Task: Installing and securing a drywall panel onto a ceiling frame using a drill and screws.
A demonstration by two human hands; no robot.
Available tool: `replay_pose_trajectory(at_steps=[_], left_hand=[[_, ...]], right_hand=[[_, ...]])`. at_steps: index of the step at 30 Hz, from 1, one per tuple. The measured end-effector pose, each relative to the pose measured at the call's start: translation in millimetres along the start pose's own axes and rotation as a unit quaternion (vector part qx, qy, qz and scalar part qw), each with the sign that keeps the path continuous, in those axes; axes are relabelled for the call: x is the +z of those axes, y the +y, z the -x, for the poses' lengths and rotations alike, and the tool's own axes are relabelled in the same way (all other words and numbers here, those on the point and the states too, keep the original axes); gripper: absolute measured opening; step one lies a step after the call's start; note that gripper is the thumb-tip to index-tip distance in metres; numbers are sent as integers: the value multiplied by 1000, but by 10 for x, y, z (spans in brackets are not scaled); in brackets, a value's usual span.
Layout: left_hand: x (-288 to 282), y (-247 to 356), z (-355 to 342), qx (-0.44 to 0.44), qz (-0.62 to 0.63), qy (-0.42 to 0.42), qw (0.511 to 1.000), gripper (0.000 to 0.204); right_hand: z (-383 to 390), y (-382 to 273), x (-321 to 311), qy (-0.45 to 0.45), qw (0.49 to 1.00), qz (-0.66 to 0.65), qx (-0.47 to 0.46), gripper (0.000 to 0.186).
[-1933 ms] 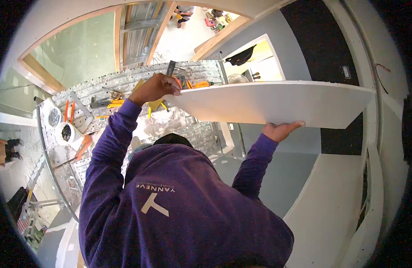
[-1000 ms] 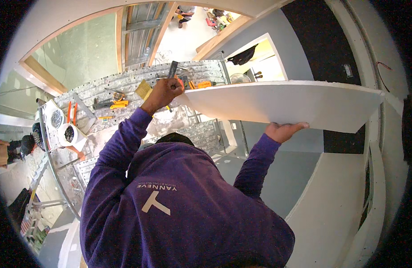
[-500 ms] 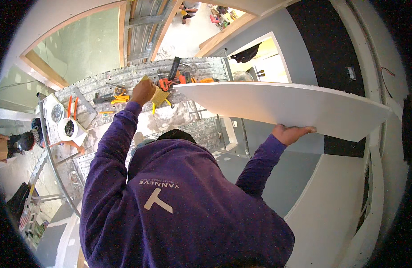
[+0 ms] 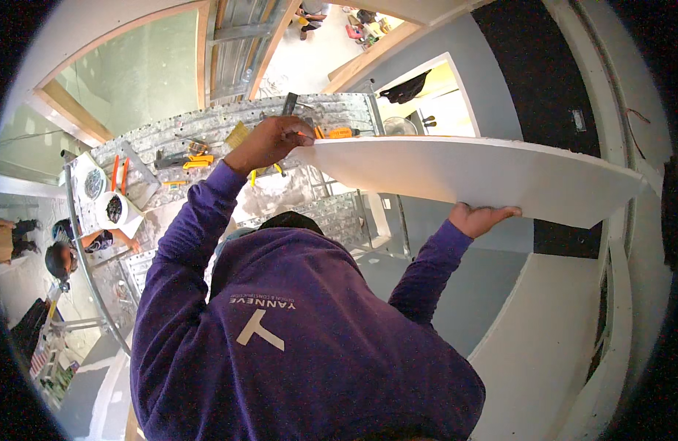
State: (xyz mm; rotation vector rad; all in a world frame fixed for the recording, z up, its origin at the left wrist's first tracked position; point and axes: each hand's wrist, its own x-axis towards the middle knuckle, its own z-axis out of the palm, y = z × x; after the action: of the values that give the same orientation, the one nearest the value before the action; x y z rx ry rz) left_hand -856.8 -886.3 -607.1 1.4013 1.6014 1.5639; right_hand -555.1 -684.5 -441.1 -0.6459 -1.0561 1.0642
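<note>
A long white board (image 4: 464,176), which looks like plasterboard, is held up in front of me, its broad face towards me. My right hand (image 4: 482,220) grips its lower edge, thumb along the face and fingers mostly hidden behind. At its left end my left hand (image 4: 273,143) has its fingers closed on the corner. Just behind that hand an orange-and-black power tool (image 4: 289,105) is largely covered. A yellow sheet or pad (image 4: 237,135) lies beside my left wrist, and a yellow-handled tool (image 4: 269,173) lies below it.
On the metal scaffold platform (image 4: 207,121) are a yellow knife-like tool (image 4: 198,162), an orange tool (image 4: 343,133), and a white tub (image 4: 114,211) of dark screws. A curved metal rail (image 4: 81,257) runs at left, with another person (image 4: 59,261) beyond. A grey wall (image 4: 471,294) stands right.
My left hand has moved right from the yellow sheet, which now lies on the platform, to the board's left corner. The board barely shifted. The other person's head has come lower in view.
</note>
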Motion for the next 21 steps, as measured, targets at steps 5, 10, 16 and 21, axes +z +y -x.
replay_pose_trajectory(at_steps=[5,10,16,21], left_hand=[[-71,49,-42,159,-186,-44,969,13],[-41,134,-31,230,-331,-110,908,17],[8,65,37,332,-387,-168,844,25],[-45,224,-104,432,-399,-142,796,30]], right_hand=[[21,-36,-9,0,1000,3,7,95],[67,-103,-28,-6,1000,17,1,92],[70,-238,44,-14,998,61,19,77],[69,-167,-35,-24,990,132,32,81]])
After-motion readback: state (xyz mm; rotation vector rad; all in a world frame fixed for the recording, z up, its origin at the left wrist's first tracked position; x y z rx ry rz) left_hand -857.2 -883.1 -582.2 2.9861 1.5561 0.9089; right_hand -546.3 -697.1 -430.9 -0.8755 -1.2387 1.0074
